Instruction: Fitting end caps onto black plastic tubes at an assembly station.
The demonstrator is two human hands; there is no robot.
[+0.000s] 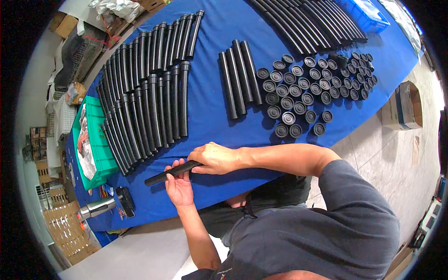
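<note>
Low over the near part of the table, I hold a black tube [157,179] slantwise in both hands. My left hand [180,191] supports its middle from below, palm up, with the thumb and fingers around it. Closed over the tube's right end is my right hand [215,159], which hides that end, so I cannot tell if a cap is there. Beyond my right hand, several bare black tubes [240,78] lie side by side. Many round black caps [304,84] are spread to their right. Left of them lie rows of black tubes with wider capped ends [154,100].
A blue cloth [210,121] covers the table. Along its left edge stand a green crate [95,144] with white wrapping, a silver cylindrical tool [98,208] and a black box-like object [125,201]. More tubes [310,23] and a blue bin [366,16] sit at the far right. A cardboard box [403,106] is on the floor.
</note>
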